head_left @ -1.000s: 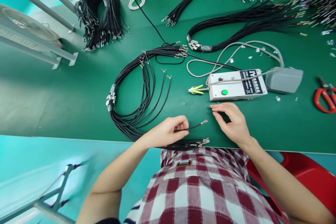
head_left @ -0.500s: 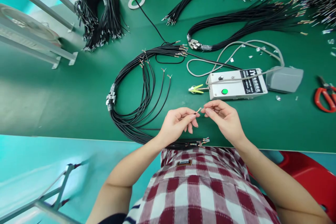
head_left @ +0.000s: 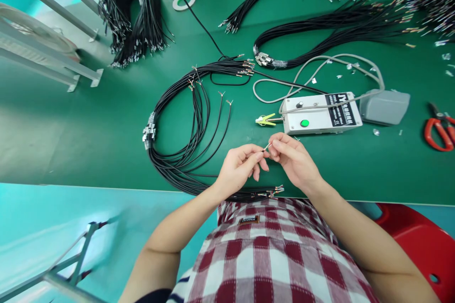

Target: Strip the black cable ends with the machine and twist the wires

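My left hand point(head_left: 239, 166) pinches a black cable near its stripped end, where thin bare-tipped wires point(head_left: 266, 147) stick out past the fingertips. From the other side my right hand point(head_left: 295, 162) has thumb and forefinger closed on those wire tips. The cable runs left beneath my left wrist toward a curved bundle of black cables point(head_left: 161, 104) with metal connectors point(head_left: 149, 131) at its bend. Just beyond my right hand lies a small white box machine point(head_left: 316, 125) with a green button and a yellow pronged head point(head_left: 266, 120).
Red-handled pliers point(head_left: 441, 130) lie at the right, and a grey pedal-like block point(head_left: 386, 108) sits beside the machine. More black cable bundles point(head_left: 302, 33) spread across the back of the green table point(head_left: 95, 142). A hanging-looped bundle point(head_left: 137, 19) lies back left, near a white tape ring point(head_left: 184, 1).
My right hand has moved left and closed its fingertips onto the wire ends. My left hand stays almost where it was, still pinching the cable.
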`<state>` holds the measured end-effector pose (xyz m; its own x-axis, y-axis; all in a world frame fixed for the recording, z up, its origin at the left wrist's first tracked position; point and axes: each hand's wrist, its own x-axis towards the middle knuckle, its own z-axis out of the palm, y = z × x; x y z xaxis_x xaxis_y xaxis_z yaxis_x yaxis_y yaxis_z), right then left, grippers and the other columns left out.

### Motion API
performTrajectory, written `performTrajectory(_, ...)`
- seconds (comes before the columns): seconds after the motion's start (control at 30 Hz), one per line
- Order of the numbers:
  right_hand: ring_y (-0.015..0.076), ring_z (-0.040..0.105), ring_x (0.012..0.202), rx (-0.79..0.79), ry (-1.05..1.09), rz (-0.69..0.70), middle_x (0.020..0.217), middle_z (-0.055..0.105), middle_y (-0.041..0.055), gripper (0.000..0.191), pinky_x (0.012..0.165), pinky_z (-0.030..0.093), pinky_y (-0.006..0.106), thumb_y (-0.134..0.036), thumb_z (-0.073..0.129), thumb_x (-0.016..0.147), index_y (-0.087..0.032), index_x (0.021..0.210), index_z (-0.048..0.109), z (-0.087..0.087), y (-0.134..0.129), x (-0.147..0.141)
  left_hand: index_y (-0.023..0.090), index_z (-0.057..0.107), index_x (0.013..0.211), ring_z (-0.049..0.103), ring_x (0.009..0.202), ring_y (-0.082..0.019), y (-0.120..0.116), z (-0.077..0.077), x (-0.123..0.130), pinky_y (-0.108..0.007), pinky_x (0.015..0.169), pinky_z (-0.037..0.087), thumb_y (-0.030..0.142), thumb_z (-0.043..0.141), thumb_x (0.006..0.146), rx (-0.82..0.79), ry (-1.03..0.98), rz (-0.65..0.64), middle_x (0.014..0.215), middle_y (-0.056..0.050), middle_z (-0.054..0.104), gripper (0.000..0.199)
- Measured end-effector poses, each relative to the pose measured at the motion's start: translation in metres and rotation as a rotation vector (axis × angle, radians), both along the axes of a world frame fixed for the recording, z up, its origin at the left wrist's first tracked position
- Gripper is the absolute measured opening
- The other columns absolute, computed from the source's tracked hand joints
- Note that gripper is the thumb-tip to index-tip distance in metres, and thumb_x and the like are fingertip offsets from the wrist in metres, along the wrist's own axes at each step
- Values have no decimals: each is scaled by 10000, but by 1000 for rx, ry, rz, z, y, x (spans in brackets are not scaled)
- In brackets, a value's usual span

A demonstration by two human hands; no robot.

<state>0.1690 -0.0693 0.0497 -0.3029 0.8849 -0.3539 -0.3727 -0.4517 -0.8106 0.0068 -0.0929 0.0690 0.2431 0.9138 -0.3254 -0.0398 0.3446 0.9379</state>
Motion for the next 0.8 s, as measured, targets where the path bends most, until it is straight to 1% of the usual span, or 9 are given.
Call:
performTrajectory(0.17, 120, 446, 614, -41, 27, 5, 636, 514, -41, 270, 605, 413, 270, -427, 786, 706, -224, 789, 627, -2, -3, -2, 105, 658, 899, 548, 424, -78, 0, -2, -1, -200, 420, 350, 460, 646, 878, 4, -14, -3, 680, -50, 697, 356)
performTrajectory(0.37, 111, 448, 625, -60, 57, 29, 710, 575, -25, 240, 605, 400, 263, -398, 786, 718, -219, 806, 652, -9, -8, -2, 103, 651, 880, 540, 411, -73, 1, -1, -1, -197, 417, 340, 457, 650, 879, -6, -43, 0, 671, -50, 694, 354)
performTrajectory(0.5, 108, 430, 610, -42, 84, -7, 664, 530, -37, 242, 591, 379, 262, -421, 764, 734, -214, 801, 660, -5, -3, -2, 102, 655, 888, 537, 409, -75, 1, 0, 0, -203, 414, 324, 459, 657, 872, -11, -29, -11, 667, -49, 693, 358)
performTrajectory(0.63, 114, 437, 610, -57, 55, 6, 659, 531, -38, 236, 596, 380, 271, -404, 763, 726, -216, 807, 646, 0, 2, -3, 107, 651, 882, 535, 411, -75, 0, -1, 0, -206, 412, 319, 462, 653, 874, -10, -12, -12, 666, -44, 691, 355)
performTrajectory(0.8, 106, 435, 602, -78, 71, 29, 645, 524, -49, 214, 610, 375, 265, -356, 760, 719, -217, 826, 638, -3, -2, -3, 108, 651, 890, 531, 413, -73, 0, -4, 0, -204, 408, 322, 461, 654, 875, 1, -8, 1, 671, -41, 687, 353)
